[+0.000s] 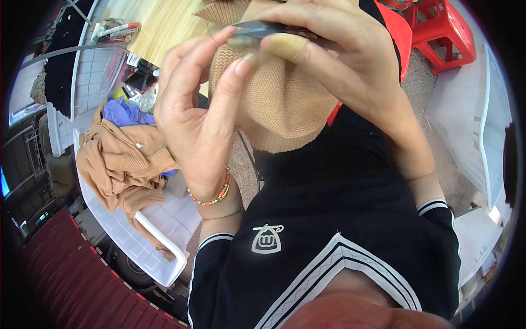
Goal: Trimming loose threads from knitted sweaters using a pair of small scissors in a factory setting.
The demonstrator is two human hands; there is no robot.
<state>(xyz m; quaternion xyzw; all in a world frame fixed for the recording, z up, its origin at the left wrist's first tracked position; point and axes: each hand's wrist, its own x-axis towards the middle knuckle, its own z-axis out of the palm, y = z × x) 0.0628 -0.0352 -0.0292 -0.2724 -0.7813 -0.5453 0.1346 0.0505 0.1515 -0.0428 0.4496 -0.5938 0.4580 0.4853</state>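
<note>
Close up at the top centre hangs a tan knitted garment piece (pixel 290 98) with a ribbed lower edge. My left hand (pixel 203 98) pinches its upper edge between thumb and fingers, and a beaded bracelet (pixel 211 201) circles that wrist. In my right hand (pixel 339 60) are small dark-bladed thread snips (pixel 255 30), their tips close to the left fingertips at the fabric edge. A yellowish tape wrap (pixel 286 46) covers the right thumb. A thin dark thread seems to curve beside the left index finger. Fingers and blades hide part of the fabric edge.
Beyond my hands is a light wooden tabletop (pixel 164 35). To the left, a white plastic bin (pixel 175 255) holds tan knitwear (pixel 118 159) and a purple cloth (pixel 126 112). Red plastic stools (pixel 438 35) stand at upper right. A translucent white panel (pixel 466 120) is at far right.
</note>
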